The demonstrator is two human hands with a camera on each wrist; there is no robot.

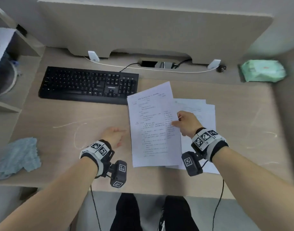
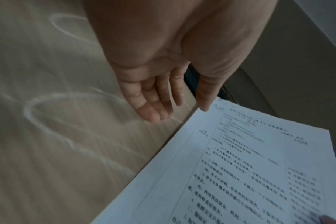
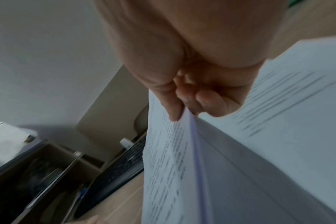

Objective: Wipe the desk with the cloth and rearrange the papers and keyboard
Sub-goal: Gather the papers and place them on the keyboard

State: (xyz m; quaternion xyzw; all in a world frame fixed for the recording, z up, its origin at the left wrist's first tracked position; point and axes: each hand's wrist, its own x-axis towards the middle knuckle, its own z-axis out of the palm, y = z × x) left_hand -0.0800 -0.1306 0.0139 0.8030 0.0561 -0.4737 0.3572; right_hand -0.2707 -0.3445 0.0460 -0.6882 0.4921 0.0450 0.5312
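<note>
My right hand (image 1: 179,120) pinches the right edge of a printed top sheet (image 1: 153,124) between thumb and fingers and lifts it off the other papers (image 1: 203,110); the right wrist view shows the pinch (image 3: 182,112) on that sheet (image 3: 167,159). My left hand (image 1: 117,132) hovers open just left of the sheet, fingers straight (image 2: 153,106), touching nothing, with the sheet (image 2: 240,166) beside it. A black keyboard (image 1: 87,85) lies at the back left of the desk. A crumpled blue cloth (image 1: 19,155) lies at the front left.
White smear marks (image 1: 72,125) cross the wooden desk (image 1: 59,147). A green tissue pack (image 1: 263,70) sits at the back right. A cable slot (image 1: 159,64) and a white cable run behind the keyboard. Shelves (image 1: 12,47) stand on the left.
</note>
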